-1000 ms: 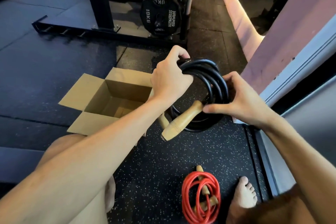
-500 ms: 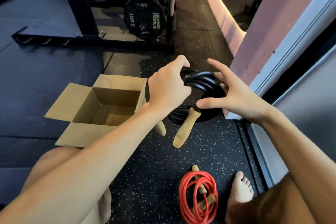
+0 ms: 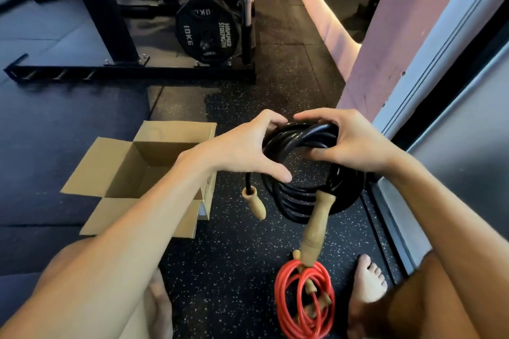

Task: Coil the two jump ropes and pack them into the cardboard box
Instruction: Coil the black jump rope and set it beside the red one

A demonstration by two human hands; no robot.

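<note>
A thick black jump rope (image 3: pixel 296 195) is coiled into a loop and held in the air above the speckled floor. My left hand (image 3: pixel 242 148) grips the coil's left side and my right hand (image 3: pixel 349 143) grips its top right. Its two wooden handles hang down: a short one (image 3: pixel 254 202) at the left, a long one (image 3: pixel 316 228) at the right. A coiled red jump rope (image 3: pixel 304 300) with wooden handles lies on the floor below. The open cardboard box (image 3: pixel 115 170) stands on the floor to the left, and what shows of its inside is bare.
My bare right foot (image 3: pixel 367 278) rests beside the red rope and my left knee (image 3: pixel 91 270) is below the box. A black rack base (image 3: pixel 132 71) with a 10 kg plate (image 3: pixel 206 33) stands behind. A pink wall (image 3: pixel 391 44) and a grey door frame (image 3: pixel 440 44) close off the right.
Both hands turned the black coil and regripped it, my right hand moving from its lower right to its top. The long handle now hangs straight down. The view shifted.
</note>
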